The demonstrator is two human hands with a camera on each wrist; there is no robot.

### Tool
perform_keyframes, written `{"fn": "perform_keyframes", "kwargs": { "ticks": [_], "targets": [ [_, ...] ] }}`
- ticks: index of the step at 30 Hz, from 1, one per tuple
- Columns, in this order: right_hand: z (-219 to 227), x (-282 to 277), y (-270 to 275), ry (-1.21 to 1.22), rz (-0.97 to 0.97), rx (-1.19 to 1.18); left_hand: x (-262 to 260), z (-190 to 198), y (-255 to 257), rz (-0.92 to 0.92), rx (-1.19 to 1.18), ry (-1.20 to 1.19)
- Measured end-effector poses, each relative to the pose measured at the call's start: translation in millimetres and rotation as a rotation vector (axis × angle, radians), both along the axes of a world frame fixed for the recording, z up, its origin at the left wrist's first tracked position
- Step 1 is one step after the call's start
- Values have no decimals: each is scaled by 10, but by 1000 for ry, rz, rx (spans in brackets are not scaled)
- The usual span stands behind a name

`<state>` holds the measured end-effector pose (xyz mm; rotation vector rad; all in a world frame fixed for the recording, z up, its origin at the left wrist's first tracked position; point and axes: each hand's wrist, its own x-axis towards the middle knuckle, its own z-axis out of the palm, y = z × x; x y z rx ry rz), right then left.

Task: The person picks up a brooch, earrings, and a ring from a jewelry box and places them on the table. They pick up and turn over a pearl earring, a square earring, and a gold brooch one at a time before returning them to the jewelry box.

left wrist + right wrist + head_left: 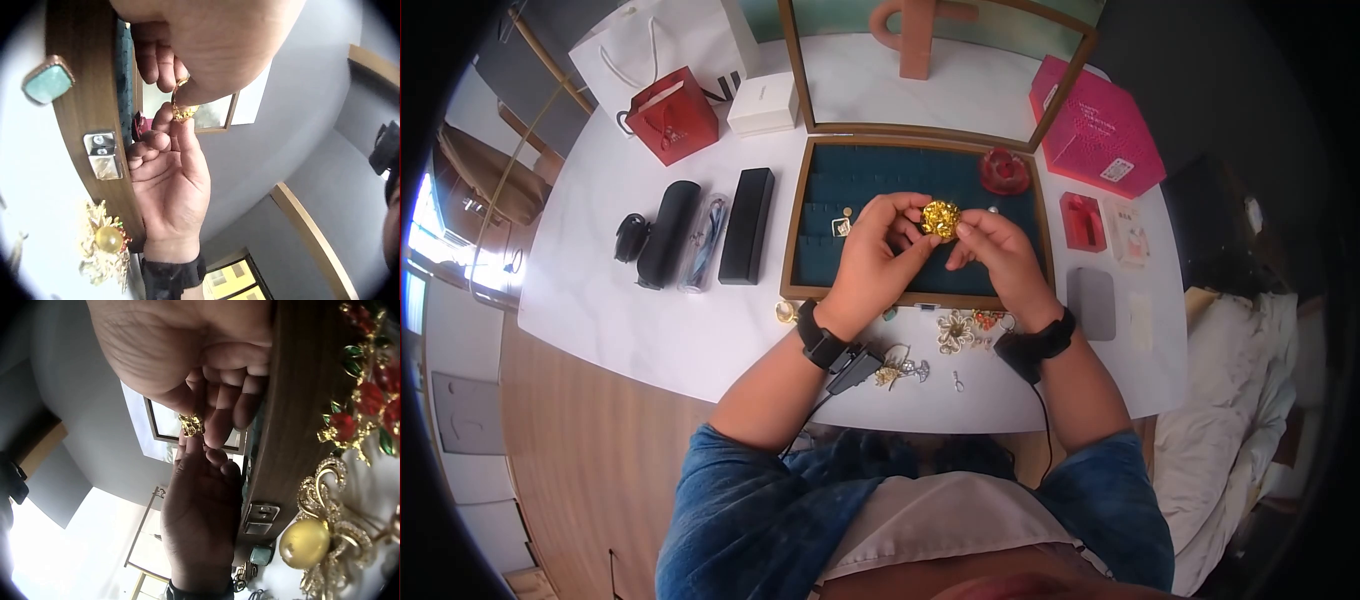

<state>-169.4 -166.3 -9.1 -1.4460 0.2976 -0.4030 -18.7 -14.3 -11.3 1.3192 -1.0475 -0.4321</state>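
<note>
Grip of left hand [875,255] and right hand [1005,258] is clamped on a shiny gold ornament [940,218] above the open case [900,168]; fingertips hide its edges, blurring its exact shape.

Jewellery [955,332] lies before the case [975,300], bags [675,115] to its left, boxes [1095,130] on either side

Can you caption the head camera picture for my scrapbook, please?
Left hand and right hand pinch a round gold ornament over a teal-lined wooden case.
</note>
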Motion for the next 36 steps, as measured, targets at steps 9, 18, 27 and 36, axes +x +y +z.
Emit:
{"fn": "perform_keyframes", "kwargs": {
  "ticks": [9,18,27,36],
  "targets": [
    [-7,27,10,12,48,-51,5,-8,-15,2,-56,27],
    [-21,27,-9,-3,33,-62,-4,5,-18,-16,-52,60],
    [-47,34,48,-34,-20,-73,-34,75,-6,-156,-51,288],
    [-29,26,79,-89,-10,-161,-13,-25,-40,-189,-122,362]
  ]
}}
